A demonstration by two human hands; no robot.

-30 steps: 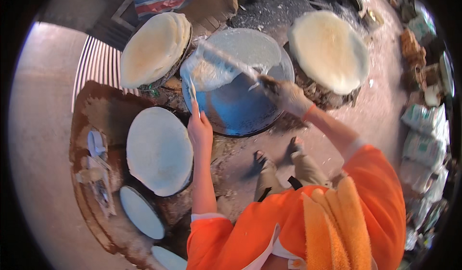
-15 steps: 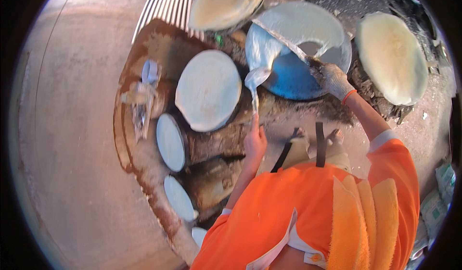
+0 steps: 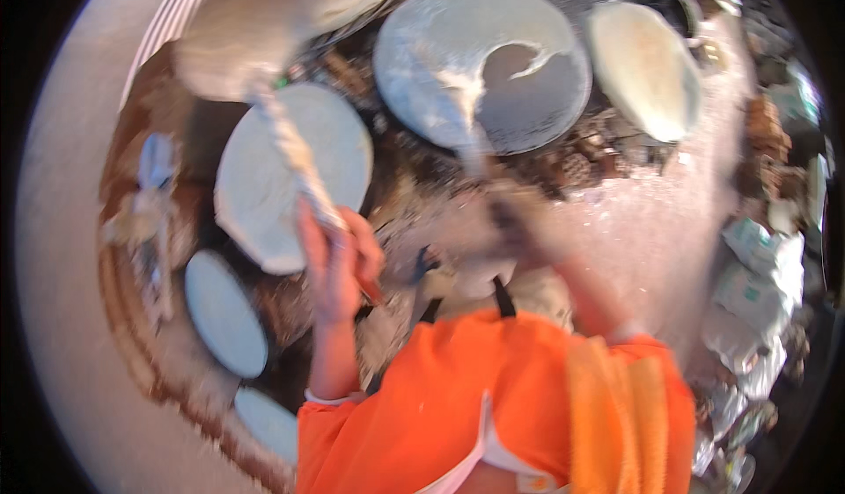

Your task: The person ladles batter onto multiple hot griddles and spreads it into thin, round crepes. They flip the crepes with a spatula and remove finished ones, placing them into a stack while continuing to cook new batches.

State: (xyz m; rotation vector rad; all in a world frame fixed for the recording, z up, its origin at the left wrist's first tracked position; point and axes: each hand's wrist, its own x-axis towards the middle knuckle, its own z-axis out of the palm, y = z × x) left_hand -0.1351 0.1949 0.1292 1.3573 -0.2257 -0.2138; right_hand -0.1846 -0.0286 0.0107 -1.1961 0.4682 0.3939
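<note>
My bare left hand (image 3: 337, 261) is closed round a long flat stick (image 3: 292, 146) crusted with pale stuff. The stick slants up and left across a pale round disc (image 3: 330, 155). At its far end is a large, blurred tan round sheet (image 3: 231, 41); whether the stick carries it cannot be made out. My gloved right hand (image 3: 521, 221) is smeared by motion just below the big round griddle (image 3: 532, 111). A whitish blur (image 3: 475, 155) lies between that hand and the griddle rim. Pale batter (image 3: 475, 19) coats much of the griddle around a bare dark patch.
Right of the griddle stands a cream-coloured round sheet (image 3: 647, 72). More pale round discs (image 3: 226, 314) line the lower left. A blue-white cup (image 3: 157, 160) sits on the brown ledge at left. White bags (image 3: 748, 292) are heaped at right, near stacked bricks (image 3: 770, 129).
The flat stick has gone from my right hand to my left, which held a ladle. My right hand has drawn back from the griddle. The blurred tan sheet has appeared at upper left.
</note>
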